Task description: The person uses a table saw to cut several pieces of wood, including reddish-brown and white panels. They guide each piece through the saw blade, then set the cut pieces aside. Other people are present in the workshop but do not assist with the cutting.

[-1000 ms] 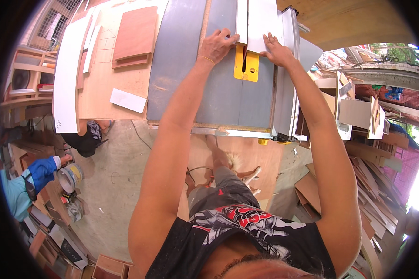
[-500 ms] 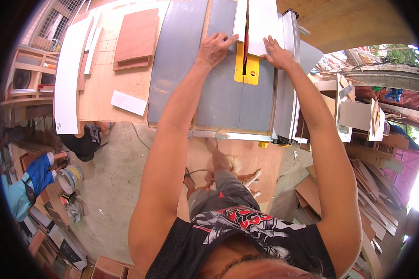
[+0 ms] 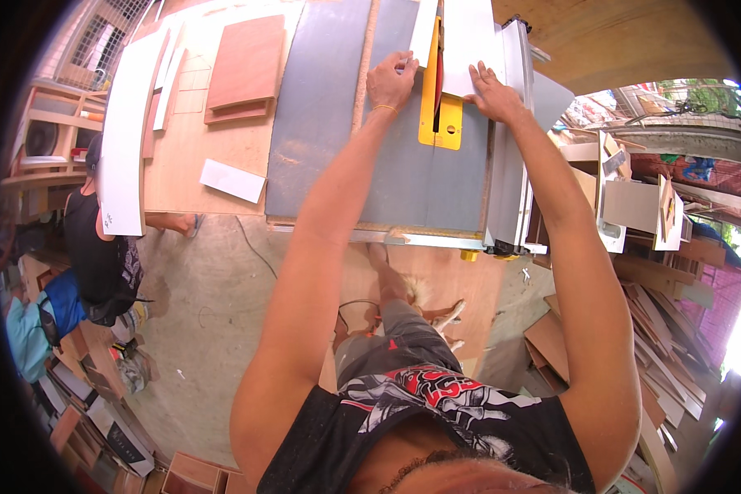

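My left hand point(image 3: 391, 82) is closed at the near end of a narrow white strip point(image 3: 423, 37), left of the saw blade point(image 3: 439, 70). The strip leans slightly away from the blade, with yellow showing between them. On the blade's other side, my right hand point(image 3: 494, 94) lies with fingers stretched out on the near edge of a wider white board point(image 3: 468, 41). That board's right side is close to the rail-like fence point(image 3: 514, 123). The red-sided blade rises from a slot in the yellow insert point(image 3: 440, 136) of the grey table saw point(image 3: 321, 123).
Left of the saw, a wooden worktop point(image 3: 169, 177) carries brown panels point(image 3: 243, 66), a small white piece point(image 3: 232, 180) and a long white board point(image 3: 123, 148). A person in black point(image 3: 99, 247) is beyond it. A dog point(image 3: 440, 314) lies by my feet. Offcuts point(image 3: 654, 346) pile up at right.
My left hand has drawn the strip's near end leftward, away from the blade, and its fingers have curled in. My right hand stays on the board. The person in black has risen into fuller view.
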Demonstrator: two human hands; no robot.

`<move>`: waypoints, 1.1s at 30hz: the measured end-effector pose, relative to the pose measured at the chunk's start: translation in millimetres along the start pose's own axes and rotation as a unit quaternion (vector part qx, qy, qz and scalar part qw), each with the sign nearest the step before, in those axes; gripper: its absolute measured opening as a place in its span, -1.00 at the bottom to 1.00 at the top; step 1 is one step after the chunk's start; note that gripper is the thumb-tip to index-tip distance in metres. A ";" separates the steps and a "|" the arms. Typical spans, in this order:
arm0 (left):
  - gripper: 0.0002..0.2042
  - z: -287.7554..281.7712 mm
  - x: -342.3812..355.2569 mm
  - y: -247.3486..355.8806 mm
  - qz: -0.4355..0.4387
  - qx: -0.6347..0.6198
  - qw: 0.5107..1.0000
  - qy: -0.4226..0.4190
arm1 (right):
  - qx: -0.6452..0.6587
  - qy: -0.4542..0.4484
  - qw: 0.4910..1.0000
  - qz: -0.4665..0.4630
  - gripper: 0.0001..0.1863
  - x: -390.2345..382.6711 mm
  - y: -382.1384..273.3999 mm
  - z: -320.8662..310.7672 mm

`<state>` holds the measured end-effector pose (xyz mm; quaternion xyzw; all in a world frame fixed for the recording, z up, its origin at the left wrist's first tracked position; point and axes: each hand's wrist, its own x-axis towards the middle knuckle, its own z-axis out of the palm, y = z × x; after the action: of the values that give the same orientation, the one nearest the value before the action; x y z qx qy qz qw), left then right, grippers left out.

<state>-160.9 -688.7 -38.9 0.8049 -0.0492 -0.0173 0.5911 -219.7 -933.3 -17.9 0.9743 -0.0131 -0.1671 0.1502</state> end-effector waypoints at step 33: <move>-0.66 -230.1 -380.2 -40.9 -0.344 -0.185 0.920 0.044 | 0.012 0.003 1.000 -0.019 -0.22 104.9 47.3 -4.7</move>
<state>-516.8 -420.1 -20.3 0.6487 0.2606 -0.1932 0.6884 -118.0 -985.1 -33.4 0.9767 0.0037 -0.1666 0.1352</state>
